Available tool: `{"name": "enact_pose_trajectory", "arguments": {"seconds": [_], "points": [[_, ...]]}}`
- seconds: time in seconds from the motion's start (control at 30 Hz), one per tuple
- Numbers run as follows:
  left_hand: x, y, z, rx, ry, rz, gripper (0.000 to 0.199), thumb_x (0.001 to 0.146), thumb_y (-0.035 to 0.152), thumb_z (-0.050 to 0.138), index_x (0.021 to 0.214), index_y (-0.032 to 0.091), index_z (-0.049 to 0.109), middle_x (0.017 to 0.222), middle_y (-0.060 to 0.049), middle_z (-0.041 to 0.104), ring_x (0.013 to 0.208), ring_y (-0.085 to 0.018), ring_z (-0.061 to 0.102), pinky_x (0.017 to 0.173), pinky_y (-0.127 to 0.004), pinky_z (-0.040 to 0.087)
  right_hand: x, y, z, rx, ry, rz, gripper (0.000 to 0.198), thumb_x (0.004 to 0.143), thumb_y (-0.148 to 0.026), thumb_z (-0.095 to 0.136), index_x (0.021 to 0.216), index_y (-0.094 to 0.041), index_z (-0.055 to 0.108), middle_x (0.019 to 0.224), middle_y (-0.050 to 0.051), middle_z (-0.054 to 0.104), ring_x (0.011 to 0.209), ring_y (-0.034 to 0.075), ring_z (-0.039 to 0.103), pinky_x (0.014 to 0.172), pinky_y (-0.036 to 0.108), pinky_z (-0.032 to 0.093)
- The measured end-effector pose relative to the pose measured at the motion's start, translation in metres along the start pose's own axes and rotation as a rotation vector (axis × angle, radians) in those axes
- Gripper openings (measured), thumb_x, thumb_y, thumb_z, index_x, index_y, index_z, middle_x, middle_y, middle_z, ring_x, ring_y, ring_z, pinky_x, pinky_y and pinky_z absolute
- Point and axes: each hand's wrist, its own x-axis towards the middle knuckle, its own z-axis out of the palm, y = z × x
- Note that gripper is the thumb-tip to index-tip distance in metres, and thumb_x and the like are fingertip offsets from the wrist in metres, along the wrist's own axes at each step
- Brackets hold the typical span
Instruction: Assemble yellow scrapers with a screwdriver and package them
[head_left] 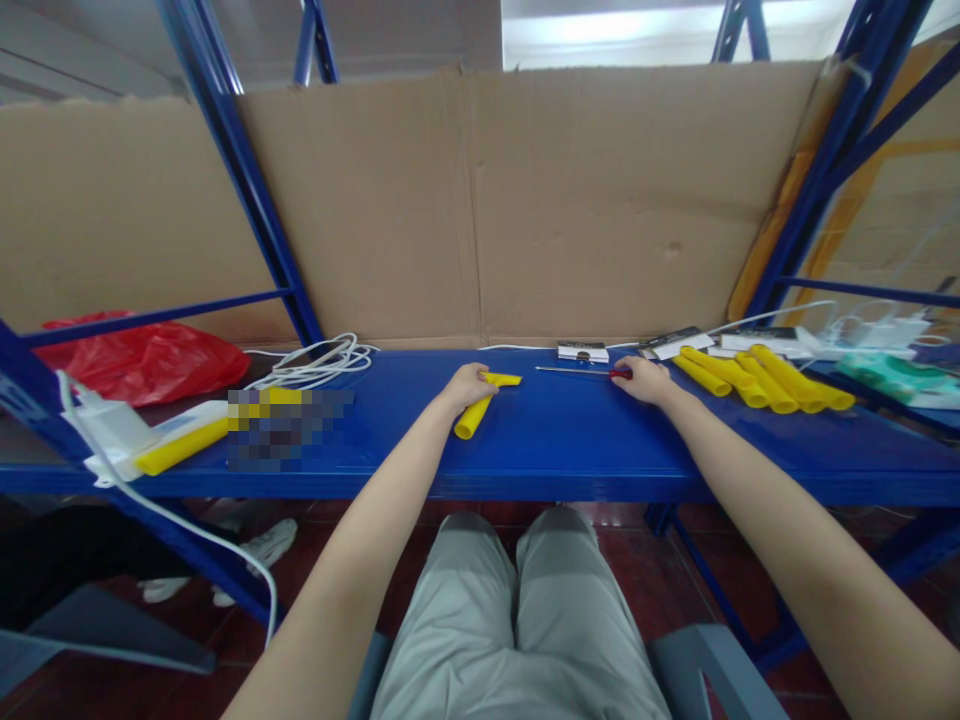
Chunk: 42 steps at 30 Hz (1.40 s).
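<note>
My left hand [469, 386] is closed around a yellow plastic tube [475, 418] near the middle of the blue tabletop. The tube's round open end points toward me. A narrower yellow piece sticks out to the right past the fingers; whether it is joined to the tube is hidden by the hand. Further right, my right hand [643, 382] has its fingers wrapped on the red handle of a screwdriver [574, 371]. The thin metal shaft points left toward the yellow tube, apart from it and low over the table.
Several yellow tubes [765, 385] lie to the right, beside small boxes [675, 343] and a green-white packet [892, 375]. At left are a coiled white cable [330, 360], a red plastic bag [142, 355] and another yellow tube [184, 450]. Cardboard [480, 200] walls the back between blue posts.
</note>
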Motion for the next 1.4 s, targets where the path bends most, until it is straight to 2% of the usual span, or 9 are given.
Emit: {"name": "enact_pose_trajectory", "arguments": {"seconds": [0.2,0.3,0.43,0.6,0.83,0.97,1.17,1.4], "points": [[-0.002,0.002,-0.001,0.059,0.013,0.014,0.061,0.066,0.011,0.070,0.126,0.011,0.057,0.114,-0.011,0.066,0.090,-0.019,0.066,0.065,-0.020,0.047,0.002,-0.005,0.000,0.015,0.058,-0.025,0.038,0.087,-0.032,0.047,0.122,-0.022,0.061,0.125,0.010,0.064,0.116,0.030,0.056,0.100,0.053,0.037],[-0.002,0.001,-0.001,0.084,0.022,0.021,0.059,0.066,0.012,0.071,0.123,0.011,0.058,0.113,-0.011,0.067,0.095,-0.020,0.065,0.070,-0.020,0.048,0.011,-0.010,-0.002,0.030,0.080,-0.095,0.037,0.088,-0.027,0.043,0.118,-0.023,0.064,0.121,0.009,0.066,0.113,0.027,0.059,0.096,0.044,0.043],[-0.003,0.001,-0.001,0.104,0.029,0.036,0.057,0.066,0.013,0.071,0.122,0.011,0.060,0.115,-0.012,0.067,0.098,-0.021,0.065,0.073,-0.020,0.047,0.028,-0.024,-0.007,-0.010,0.045,-0.156,0.040,0.086,-0.018,0.041,0.114,-0.023,0.069,0.114,0.009,0.069,0.107,0.024,0.062,0.089,0.034,0.047],[-0.002,0.000,0.000,0.176,0.040,0.063,0.053,0.069,0.013,0.071,0.121,0.010,0.061,0.119,-0.013,0.065,0.102,-0.023,0.064,0.078,-0.023,0.047,0.043,-0.044,-0.007,-0.123,-0.045,-0.078,0.045,0.079,-0.011,0.046,0.112,-0.028,0.072,0.119,0.009,0.067,0.113,0.030,0.059,0.092,0.043,0.046],[-0.001,0.000,-0.002,0.196,0.076,0.099,0.050,0.070,0.013,0.070,0.119,0.010,0.063,0.122,-0.014,0.064,0.105,-0.024,0.063,0.084,-0.026,0.047,0.051,-0.054,-0.005,-0.133,-0.077,0.003,0.043,0.082,-0.014,0.045,0.113,-0.028,0.072,0.130,0.012,0.060,0.122,0.033,0.052,0.099,0.053,0.040],[-0.003,0.003,-0.003,0.238,0.085,0.099,0.047,0.073,0.015,0.069,0.119,0.011,0.063,0.123,-0.013,0.064,0.112,-0.025,0.060,0.092,-0.027,0.045,0.054,-0.053,0.001,-0.135,-0.077,0.007,0.041,0.082,-0.014,0.047,0.110,-0.028,0.073,0.132,0.011,0.058,0.124,0.032,0.049,0.103,0.053,0.036],[-0.005,0.005,-0.003,0.313,0.105,0.099,0.044,0.076,0.017,0.065,0.120,0.015,0.063,0.125,-0.009,0.064,0.111,-0.021,0.061,0.091,-0.024,0.046,0.054,-0.055,0.005,-0.153,-0.076,0.000,0.039,0.084,-0.018,0.044,0.109,-0.025,0.073,0.131,0.012,0.057,0.124,0.030,0.047,0.102,0.051,0.034],[-0.005,0.005,-0.004,0.346,0.112,0.123,0.042,0.077,0.018,0.064,0.119,0.015,0.064,0.123,-0.008,0.065,0.113,-0.021,0.060,0.094,-0.024,0.045,0.047,-0.057,-0.003,-0.118,-0.067,-0.002,0.027,0.079,-0.021,0.052,0.094,-0.022,0.075,0.113,0.011,0.067,0.114,0.029,0.054,0.098,0.048,0.038]]}}
